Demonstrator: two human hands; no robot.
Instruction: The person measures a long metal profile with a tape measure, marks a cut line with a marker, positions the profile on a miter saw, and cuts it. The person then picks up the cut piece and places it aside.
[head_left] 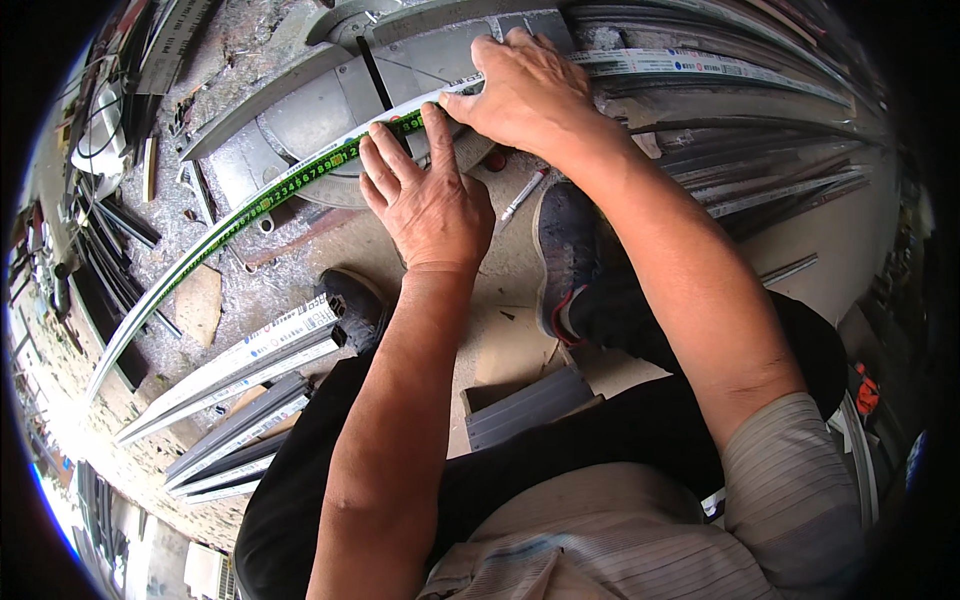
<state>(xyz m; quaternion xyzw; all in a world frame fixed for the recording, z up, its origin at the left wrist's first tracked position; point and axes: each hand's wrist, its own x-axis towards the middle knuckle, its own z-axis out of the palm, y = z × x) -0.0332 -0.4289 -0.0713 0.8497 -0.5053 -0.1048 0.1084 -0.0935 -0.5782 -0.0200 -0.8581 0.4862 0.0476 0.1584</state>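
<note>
A green tape measure blade with black markings lies along a long white profile strip that runs across a grey metal saw table with a dark slot. My left hand rests its outstretched fingers on the blade near the slot. To its right, my right hand grips the profile strip, thumb on the near side and fingers over the far side. The strip's part beneath this palm is hidden. The tape's case cannot be seen.
A red-and-white marker lies on the floor near my right shoe. Bundled profiles sit at lower left, with more dark and white lengths at right. A grey channel piece lies between my legs. Metal shavings and offcuts litter the left.
</note>
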